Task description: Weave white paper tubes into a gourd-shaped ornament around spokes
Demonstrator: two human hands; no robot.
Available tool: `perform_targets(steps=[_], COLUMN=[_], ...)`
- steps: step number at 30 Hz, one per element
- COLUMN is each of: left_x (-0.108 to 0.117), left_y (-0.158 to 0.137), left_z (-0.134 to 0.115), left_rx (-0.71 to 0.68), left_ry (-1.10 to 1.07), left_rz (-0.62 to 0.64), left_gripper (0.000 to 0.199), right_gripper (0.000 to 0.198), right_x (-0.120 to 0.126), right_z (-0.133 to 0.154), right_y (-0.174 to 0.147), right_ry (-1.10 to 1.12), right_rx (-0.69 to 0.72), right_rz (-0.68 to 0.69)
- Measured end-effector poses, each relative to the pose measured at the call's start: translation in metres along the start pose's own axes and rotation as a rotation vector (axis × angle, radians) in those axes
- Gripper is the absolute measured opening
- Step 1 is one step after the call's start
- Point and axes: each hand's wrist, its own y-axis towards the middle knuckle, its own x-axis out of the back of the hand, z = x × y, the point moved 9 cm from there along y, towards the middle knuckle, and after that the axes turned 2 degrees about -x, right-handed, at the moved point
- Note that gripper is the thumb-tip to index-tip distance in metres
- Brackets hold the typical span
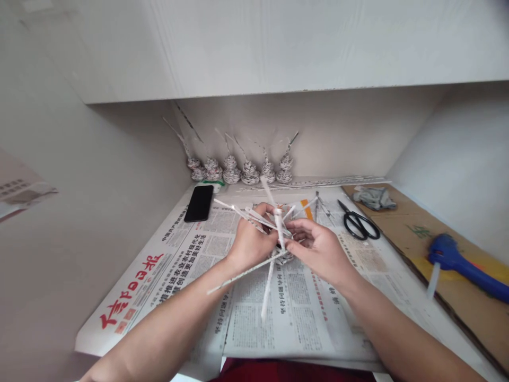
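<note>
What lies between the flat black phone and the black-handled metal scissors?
Head view, left to right: the left hand, the woven piece of white paper strips, the right hand, then a slim grey object I can't identify; printed newspaper beneath.

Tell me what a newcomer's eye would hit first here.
Likely first, the paper weaving at centre, its strips splaying out from between the left hand and right hand. Then the six gourd-shaped paper weavings along the back wall, and the blue glue gun on the cardboard at right.
</note>
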Motion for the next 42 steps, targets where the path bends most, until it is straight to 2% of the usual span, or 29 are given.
perform_targets(steps=[5, 11, 15, 19, 22, 28, 34, 38, 42], left_x=[-0.004, -0.007, -0.007, -0.006, -0.008, -0.006, -0.01, -0.012, -0.01], left_y=[-0.005, -0.005, 0.0, 0.002, 0.001, 0.0, -0.001, 0.0, 0.0], left_z=[-0.011, -0.006, 0.001, 0.003, 0.006, 0.002, 0.007, 0.001, -0.005], left_rx=[-0.05, -0.018, 0.007, 0.018, 0.049, 0.039, 0.128, 0.036, -0.08], left_ry=[0.03, 0.051, 0.05, 0.066, 0.053, 0.04, -0.08, -0.072, 0.022], left_rz=[0.023, 0.014, 0.055, 0.081, 0.095, 0.033, 0.026, 0.074, 0.086], left_gripper=[0.022, 0.02, 0.026, 0.011, 0.008, 0.006, 0.002, 0.006, 0.011], right_gripper=[0.023, 0.012, 0.015, 0.015, 0.018, 0.02, 0.023, 0.019, 0.013], right_x=[0.005, 0.014, 0.013, 0.009, 0.008, 0.011, 0.015, 0.013, 0.009], right_z=[0.0, 0.0, -0.012, -0.017, -0.017, -0.015, -0.021, -0.023, -0.026], right_y=[-0.002, -0.003, -0.001, 0.003, 0.005, 0.004, 0.007, 0.007, 0.005], right_ry=[-0.108, -0.27, -0.151, 0.0, 0.061, -0.023, -0.043, 0.033, 0.173], right_rx=[-0.032, 0.037, -0.013, -0.046, -0.075, -0.036, -0.046, -0.117, -0.199], right_rz=[-0.048, -0.163, -0.166, -0.16, -0.156, -0.21, -0.233, -0.197, -0.15])
